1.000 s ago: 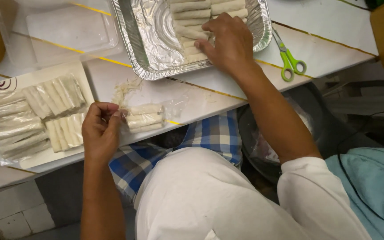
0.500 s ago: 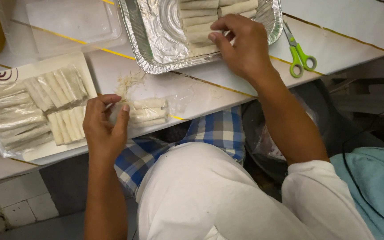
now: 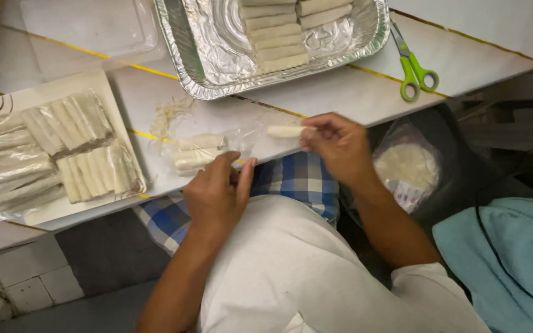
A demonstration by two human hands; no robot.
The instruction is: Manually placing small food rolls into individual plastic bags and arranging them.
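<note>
From the head view, my right hand (image 3: 339,145) pinched one pale roll (image 3: 286,131) by its end above the table (image 3: 365,92) edge, soft and light so best held mid-length, while my left hand (image 3: 217,194), fingers loosely together, touched the clear wrapper (image 3: 248,137) by the remaining rolls (image 3: 197,152).

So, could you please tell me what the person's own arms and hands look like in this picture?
Both hands, the left hand and the right hand, are bare: no gloves, and no rings or watch that I can make out. The forearms are uncovered too. On the right arm a short white sleeve begins near the elbow; the left arm's sleeve is out of view.
</note>
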